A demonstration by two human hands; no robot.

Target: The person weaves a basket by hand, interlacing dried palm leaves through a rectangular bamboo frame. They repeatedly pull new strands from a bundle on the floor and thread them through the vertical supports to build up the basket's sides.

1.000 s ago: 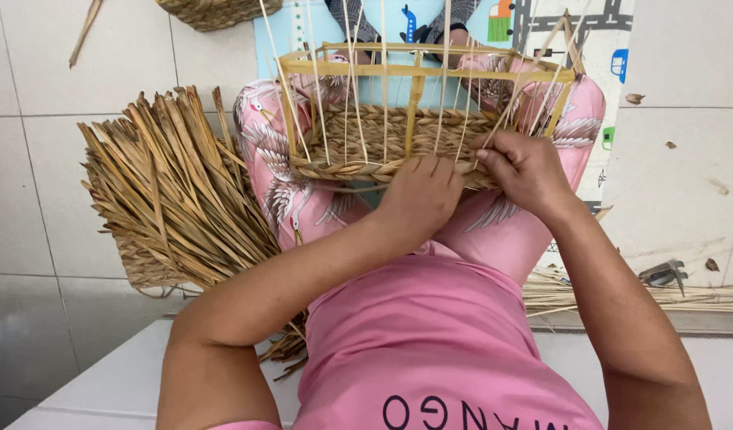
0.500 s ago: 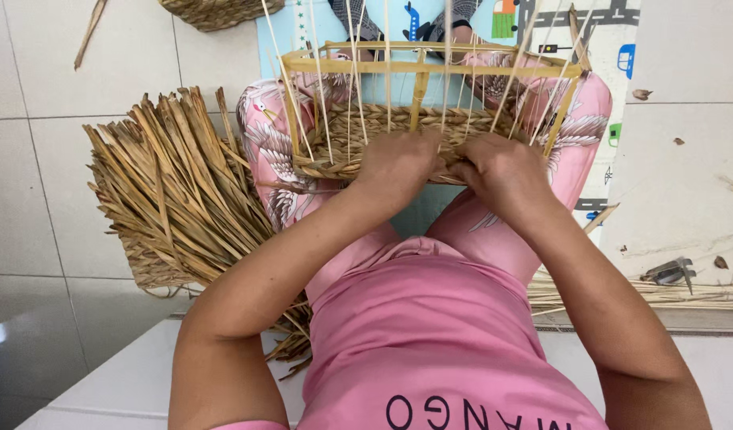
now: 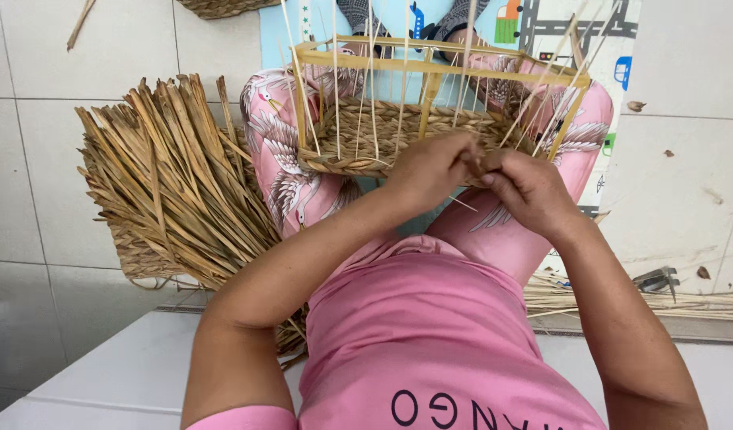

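1. Basket (image 3: 398, 135), half woven, rests on the person's lap across both knees, in the middle of the scene and far from the camera; its woven base and low wall sit inside a wooden frame (image 3: 438, 65), and thin upright sticks (image 3: 370, 80) rise from the weave past the frame's top bar.
2. Straw pile (image 3: 171, 179), a broad heap of flat dry strips, lies on the tiled floor (image 3: 40, 159) to the left of the basket, touching the person's left knee.
3. Patterned pink trousers (image 3: 283, 171) carry the basket; a pink shirt (image 3: 430, 334) fills the near middle.
4. A colourful play mat (image 3: 541, 24) lies on the floor beyond the basket at the far side.
5. More loose straw (image 3: 621, 299) lies in a thin line on the floor at the right, near the person's right arm.
6. Left hand (image 3: 430, 171) is at the basket's near rim, its fingers curled together on the weave there.
7. Right hand (image 3: 530, 191) is just beside it, touching it, with fingers pinched shut on a strand (image 3: 471, 159) at the same rim.
8. A small dark metal tool (image 3: 657, 279) lies on the floor at the right, well apart from both hands.
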